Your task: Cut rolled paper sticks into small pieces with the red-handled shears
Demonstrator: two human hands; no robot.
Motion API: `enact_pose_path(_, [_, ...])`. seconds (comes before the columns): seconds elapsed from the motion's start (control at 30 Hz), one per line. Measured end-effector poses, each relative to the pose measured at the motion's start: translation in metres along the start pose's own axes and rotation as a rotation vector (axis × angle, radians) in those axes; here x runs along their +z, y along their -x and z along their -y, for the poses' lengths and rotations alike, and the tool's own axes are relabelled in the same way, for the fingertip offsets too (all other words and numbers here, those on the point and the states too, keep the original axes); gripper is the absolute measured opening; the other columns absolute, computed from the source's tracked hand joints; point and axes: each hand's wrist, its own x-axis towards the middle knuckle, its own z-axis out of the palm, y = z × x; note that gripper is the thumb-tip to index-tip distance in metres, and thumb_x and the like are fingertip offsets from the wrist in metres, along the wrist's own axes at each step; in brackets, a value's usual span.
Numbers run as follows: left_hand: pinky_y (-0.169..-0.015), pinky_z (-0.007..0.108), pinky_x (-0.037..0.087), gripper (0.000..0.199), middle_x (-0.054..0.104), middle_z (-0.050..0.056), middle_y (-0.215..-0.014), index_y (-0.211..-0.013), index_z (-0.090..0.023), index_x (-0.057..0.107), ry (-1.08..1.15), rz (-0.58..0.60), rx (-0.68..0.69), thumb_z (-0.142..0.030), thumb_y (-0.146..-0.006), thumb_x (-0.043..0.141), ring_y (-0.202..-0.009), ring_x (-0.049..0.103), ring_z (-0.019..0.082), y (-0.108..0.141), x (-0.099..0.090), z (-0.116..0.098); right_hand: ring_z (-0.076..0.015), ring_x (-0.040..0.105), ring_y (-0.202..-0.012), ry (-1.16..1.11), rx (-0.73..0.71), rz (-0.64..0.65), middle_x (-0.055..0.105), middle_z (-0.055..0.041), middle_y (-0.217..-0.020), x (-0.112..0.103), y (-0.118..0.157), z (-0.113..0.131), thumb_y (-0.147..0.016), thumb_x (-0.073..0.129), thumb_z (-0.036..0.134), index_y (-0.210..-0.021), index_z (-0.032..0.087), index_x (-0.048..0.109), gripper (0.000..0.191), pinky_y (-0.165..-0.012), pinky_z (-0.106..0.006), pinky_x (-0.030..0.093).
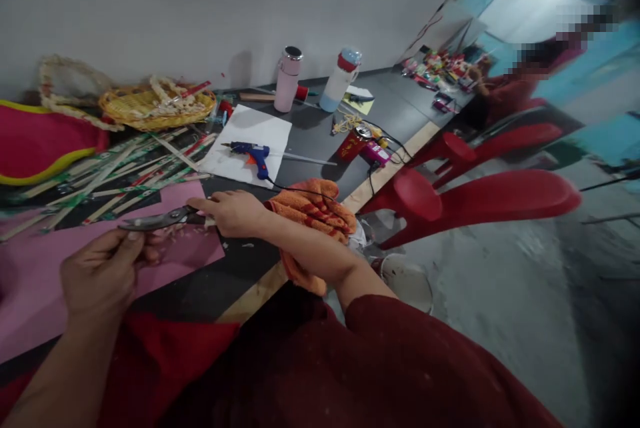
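My right hand [237,213] is wrapped round the handles of metal cutters [165,218], whose blades point left over a pink sheet [200,251]. At the blade tip, my left hand [107,265] is closed in a pinch, thumb against fingers; whatever small thing it holds is too small to make out. Small pale clippings [175,235] lie on the pink sheet below the cutters. Behind the hands, many thin sticks with green and red marks [125,171] are strewn on the dark table.
A blue glue gun [255,153] lies on white paper [260,123]. A yellow basket [135,107], pink flask [287,81], white-and-blue bottle [339,81] and red can [353,143] stand farther back. An orange towel [315,205] hangs over the edge. Red chairs [500,205] and a person [515,91] are at right.
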Motion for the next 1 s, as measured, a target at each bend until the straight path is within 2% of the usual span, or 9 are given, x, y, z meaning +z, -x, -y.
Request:
enact_pose_path(0.07, [-0.046,0.02,0.05,0.009,0.065,-0.008,-0.057,-0.067,-0.021,0.067,0.113,-0.038,-0.012,-0.028,-0.071,0.071,-0.046,0.052,0.006,0.001,0.005,-0.003,-0.0198,0.058,-0.103,-0.029,0.015,0.012,0.062,0.0001,-0.119,0.0,0.0,0.0,-0.092,0.038,0.031,-0.142,0.035,0.032,0.051,-0.086,-0.029,0.043])
enact_pose_path(0.17, [-0.049,0.014,0.048,0.013,0.068,-0.007,-0.061,-0.071,-0.018,0.067,0.181,0.032,-0.015,-0.028,-0.08,0.064,-0.048,0.053,0.003,0.0,0.009,-0.003,-0.0209,0.06,-0.098,-0.035,0.009,-0.009,0.062,-0.0048,-0.114,0.004,-0.003,-0.004,-0.089,0.042,0.024,-0.141,0.031,0.035,0.053,-0.085,-0.031,0.042])
enact_pose_path(0.23, [-0.049,0.014,0.048,0.012,0.068,-0.005,-0.063,-0.074,-0.015,0.067,0.233,0.061,-0.038,-0.027,-0.077,0.068,-0.049,0.054,0.004,-0.003,0.009,0.001,-0.0229,0.058,-0.101,-0.035,-0.005,-0.039,0.061,-0.0071,-0.115,0.008,-0.006,-0.007,-0.086,0.044,0.019,-0.141,0.029,0.036,0.057,-0.085,-0.034,0.042])
enact_pose_path(0.3, [-0.046,0.014,0.047,0.016,0.068,-0.003,-0.067,-0.081,-0.015,0.068,0.252,0.035,-0.053,-0.028,-0.073,0.071,-0.049,0.053,0.004,-0.006,0.006,0.004,-0.0243,0.056,-0.104,-0.042,-0.023,-0.077,0.059,-0.009,-0.118,0.01,-0.009,-0.009,-0.085,0.044,0.017,-0.142,0.027,0.035,0.059,-0.086,-0.036,0.041])
enact_pose_path(0.37, [-0.043,0.015,0.046,0.019,0.067,-0.002,-0.066,-0.077,-0.014,0.067,0.243,0.031,-0.038,-0.032,-0.071,0.072,-0.046,0.052,0.004,-0.008,0.003,0.006,-0.025,0.055,-0.105,-0.052,-0.047,-0.09,0.056,-0.0106,-0.121,0.011,-0.009,-0.011,-0.084,0.045,0.016,-0.143,0.024,0.033,0.061,-0.087,-0.037,0.041])
enact_pose_path(0.53, [-0.041,0.017,0.044,0.019,0.066,0.002,-0.063,-0.067,-0.014,0.064,0.252,0.136,-0.05,-0.031,-0.071,0.07,-0.043,0.051,0.006,-0.009,-0.001,0.009,-0.0267,0.049,-0.113,-0.06,-0.089,-0.032,0.052,-0.0124,-0.128,0.007,-0.006,-0.011,-0.081,0.046,0.014,-0.146,0.023,0.027,0.069,-0.09,-0.04,0.039])
enact_pose_path(0.77, [-0.039,0.018,0.041,0.018,0.065,0.001,-0.062,-0.064,-0.016,0.063,0.299,0.184,-0.077,-0.031,-0.07,0.072,-0.04,0.049,0.006,-0.007,-0.004,0.005,-0.0252,0.054,-0.106,-0.07,-0.096,-0.018,0.058,-0.0098,-0.12,0.007,-0.009,-0.013,-0.084,0.045,0.017,-0.144,0.026,0.033,0.061,-0.086,-0.036,0.04])
enact_pose_path(1.0, [-0.038,0.018,0.04,0.019,0.063,0.001,-0.06,-0.069,-0.015,0.065,0.292,0.146,-0.098,-0.033,-0.069,0.071,-0.039,0.048,0.005,-0.006,-0.001,0.001,-0.0232,0.06,-0.095,-0.055,-0.026,0.023,0.063,-0.0089,-0.11,0.007,-0.007,-0.006,-0.088,0.042,0.021,-0.139,0.028,0.039,0.052,-0.081,-0.033,0.041])
